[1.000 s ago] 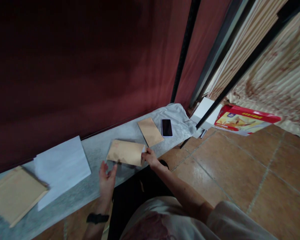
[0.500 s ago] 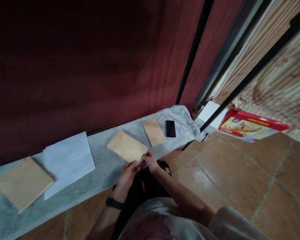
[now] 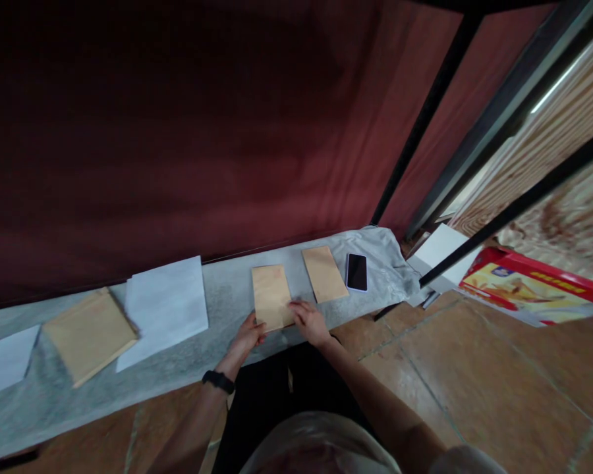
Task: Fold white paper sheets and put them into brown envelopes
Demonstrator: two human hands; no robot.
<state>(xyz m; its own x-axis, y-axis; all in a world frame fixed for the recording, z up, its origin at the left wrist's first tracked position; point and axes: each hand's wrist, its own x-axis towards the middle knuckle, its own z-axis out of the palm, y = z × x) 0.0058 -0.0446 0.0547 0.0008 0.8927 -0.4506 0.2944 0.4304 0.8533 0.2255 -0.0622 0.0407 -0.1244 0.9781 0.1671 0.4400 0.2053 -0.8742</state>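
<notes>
A tan paper envelope (image 3: 271, 296) lies on the cloth-covered bench (image 3: 227, 289) in front of me. My left hand (image 3: 250, 332) grips its lower left corner, thumb on top. At its lower right edge is my right hand (image 3: 309, 321), with bent fingers pressed together on the paper. A second tan envelope (image 3: 325, 273) rests just to the right, and beside it lies a phone (image 3: 356, 272) with a dark screen. On the left are white paper sheets (image 3: 168, 306) and a larger tan envelope (image 3: 91, 336) that overlaps their edge.
Another white sheet (image 3: 4, 362) lies at the far left of the bench. A dark red curtain (image 3: 178, 164) hangs behind it. Black poles rise at the right, near a white box (image 3: 439, 253) and a red and yellow box (image 3: 528, 286) above the tiled floor.
The envelope in my hands has turned from slanted to nearly upright in view and now lies flatter on the bench. My hands have moved apart along its near end. The view has shifted left.
</notes>
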